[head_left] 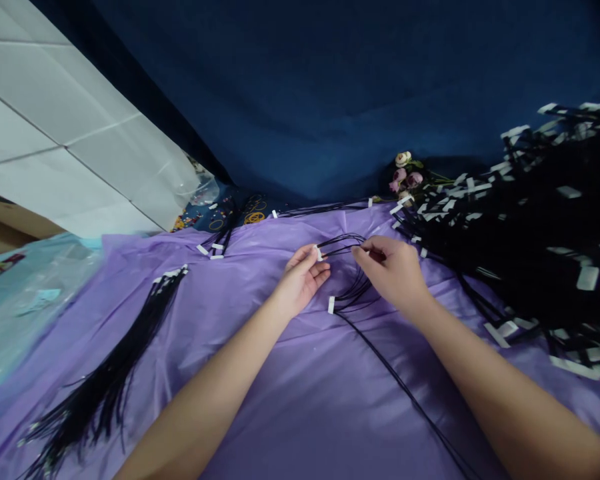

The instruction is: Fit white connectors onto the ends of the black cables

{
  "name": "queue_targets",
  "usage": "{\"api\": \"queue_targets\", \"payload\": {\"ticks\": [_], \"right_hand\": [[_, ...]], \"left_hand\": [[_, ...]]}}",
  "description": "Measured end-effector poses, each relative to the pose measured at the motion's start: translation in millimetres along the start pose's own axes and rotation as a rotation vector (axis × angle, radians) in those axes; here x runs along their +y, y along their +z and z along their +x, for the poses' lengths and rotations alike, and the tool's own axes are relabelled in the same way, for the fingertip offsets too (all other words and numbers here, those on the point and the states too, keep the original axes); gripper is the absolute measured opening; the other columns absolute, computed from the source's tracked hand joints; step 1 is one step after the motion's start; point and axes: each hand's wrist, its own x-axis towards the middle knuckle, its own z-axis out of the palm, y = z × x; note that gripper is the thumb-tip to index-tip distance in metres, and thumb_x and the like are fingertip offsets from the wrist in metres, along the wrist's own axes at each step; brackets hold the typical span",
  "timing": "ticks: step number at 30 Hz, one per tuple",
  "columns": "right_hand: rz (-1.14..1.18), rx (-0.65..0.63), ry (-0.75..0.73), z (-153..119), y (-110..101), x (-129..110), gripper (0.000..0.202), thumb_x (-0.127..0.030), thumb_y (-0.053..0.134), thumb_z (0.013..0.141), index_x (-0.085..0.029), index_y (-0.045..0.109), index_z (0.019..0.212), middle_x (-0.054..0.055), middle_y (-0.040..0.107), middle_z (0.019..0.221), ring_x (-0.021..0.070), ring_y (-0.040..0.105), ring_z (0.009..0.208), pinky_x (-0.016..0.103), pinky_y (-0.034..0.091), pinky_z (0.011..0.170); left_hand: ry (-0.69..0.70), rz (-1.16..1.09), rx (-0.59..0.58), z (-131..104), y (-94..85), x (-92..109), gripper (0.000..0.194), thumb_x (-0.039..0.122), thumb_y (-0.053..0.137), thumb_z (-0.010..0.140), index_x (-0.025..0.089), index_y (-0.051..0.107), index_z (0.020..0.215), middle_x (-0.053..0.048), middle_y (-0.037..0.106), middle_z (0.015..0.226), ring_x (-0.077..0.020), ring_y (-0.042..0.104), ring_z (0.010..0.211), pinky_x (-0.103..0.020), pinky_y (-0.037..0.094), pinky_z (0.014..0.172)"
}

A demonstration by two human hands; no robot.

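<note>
My left hand [303, 277] pinches a small white connector [319, 253] between thumb and forefinger. Thin black wires [343, 239] run from that connector toward my right hand [393, 270], whose thumb and fingers are closed on them. Below the hands, a second white connector [331, 305] hangs over or rests on the purple cloth; I cannot tell which. Its black wires curve up to my right hand, and a longer black cable [400, 380] trails from it toward the lower right. The right fingertips are partly hidden behind the thumb.
On the purple cloth [280, 400], a bundle of black wires [125, 347] lies at left. A large heap of black cables with white connectors [520, 247] fills the right side. Artificial flowers [405, 177], yellow rubber bands [254, 218] and a dark blue curtain [330, 100] are at the back.
</note>
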Motion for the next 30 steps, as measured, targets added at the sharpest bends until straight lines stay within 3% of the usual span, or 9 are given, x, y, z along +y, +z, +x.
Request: {"api": "queue_targets", "payload": {"ticks": [4,9,17,30], "right_hand": [[-0.225,0.015,-0.331,-6,1,0,0.018,-0.03,0.058,0.085,-0.019,0.07,0.091,0.0,0.06,0.066,0.0107,0.052,0.056,0.023,0.037,0.057],[-0.338,-0.042,-0.52,-9,6,6,0.02,-0.031,0.056,0.089,-0.024,0.069,0.102,0.002,0.068,0.088,0.0125,0.063,0.068,0.022,0.04,0.058],[-0.327,-0.059,-0.532,-10,11,8,0.017,-0.026,0.052,0.092,-0.023,0.068,0.091,0.003,0.07,0.091,0.0141,0.066,0.074,0.024,0.042,0.06],[-0.248,-0.094,-0.58,-11,16,6,0.014,-0.021,0.053,0.091,-0.018,0.065,0.086,0.004,0.067,0.082,0.0151,0.063,0.072,0.023,0.044,0.064]], "left_hand": [[-0.028,0.018,-0.005,-1,0.2,0,0.015,0.021,0.068,0.079,0.018,0.055,0.087,0.0,0.066,0.07,-0.0092,0.063,0.059,-0.021,0.052,0.062],[-0.05,0.039,-0.062,-2,-1.8,0,0.015,0.02,0.069,0.078,0.016,0.057,0.086,0.0,0.064,0.068,-0.0087,0.063,0.06,-0.021,0.053,0.065],[-0.041,0.06,-0.166,-3,-5.8,-3,0.026,0.025,0.078,0.07,0.015,0.058,0.084,0.002,0.06,0.074,-0.0082,0.063,0.063,-0.022,0.053,0.066],[-0.011,0.061,-0.175,-1,-11.0,-10,0.025,0.027,0.076,0.073,0.015,0.057,0.086,0.001,0.061,0.073,-0.0077,0.063,0.064,-0.021,0.053,0.069]]}}
